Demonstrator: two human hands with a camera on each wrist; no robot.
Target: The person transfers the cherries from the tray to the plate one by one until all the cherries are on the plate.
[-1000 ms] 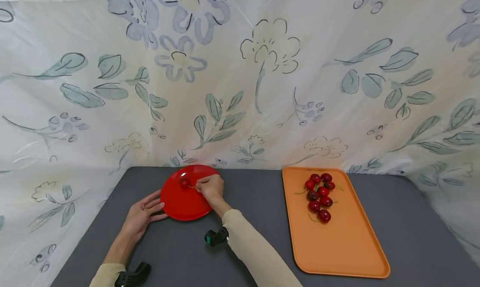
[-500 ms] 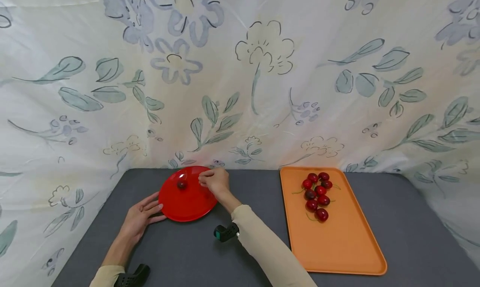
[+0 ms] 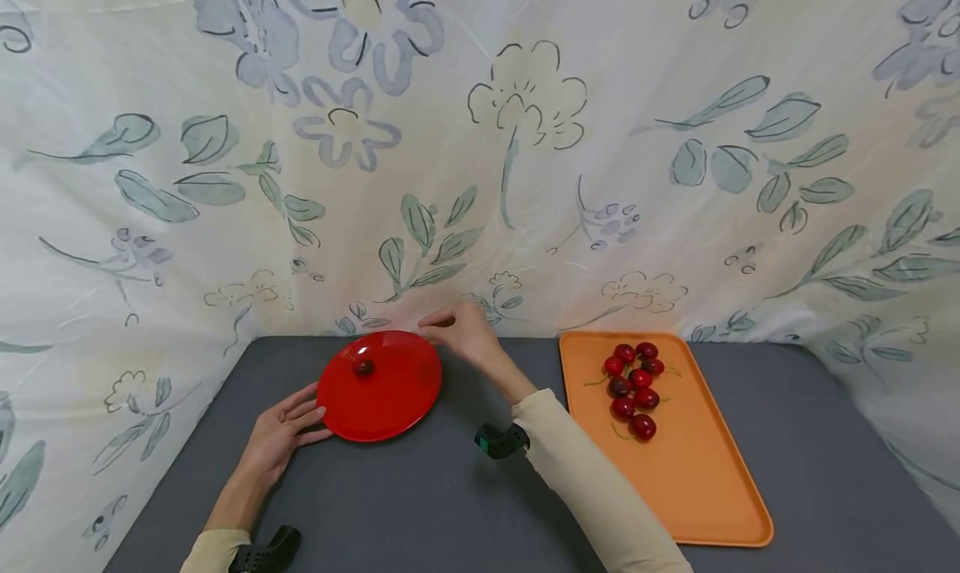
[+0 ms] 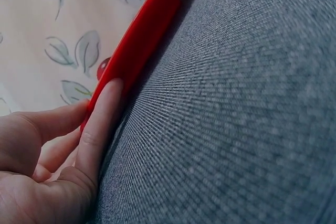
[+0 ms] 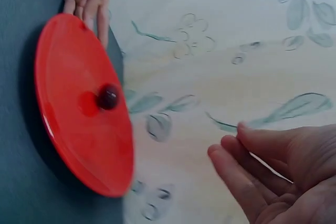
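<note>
A single dark red cherry (image 3: 363,367) sits on the round red plate (image 3: 382,406), toward its far left side. My left hand (image 3: 279,430) holds the plate's near left rim. In the left wrist view, one fingertip (image 4: 79,109) meets the rim while another finger lies along the plate's outer side, close to the cloth. My right hand (image 3: 467,336) is raised past the plate's far right edge. The right wrist view shows its fingers (image 5: 236,179) loosely bent, tips near each other, with nothing between them. The same cherry (image 5: 108,97) appears there on the plate.
An orange rectangular tray (image 3: 675,490) lies to the right, with several stemmed cherries (image 3: 641,379) grouped at its far end. Dark grey cloth (image 3: 390,506) covers the table. A flower-patterned curtain (image 3: 480,140) hangs directly behind the far edge.
My right hand has let go of the cherry's stem and moved up and right, off the plate. The cherry now stays on the plate alone. My left hand has kept its place.
</note>
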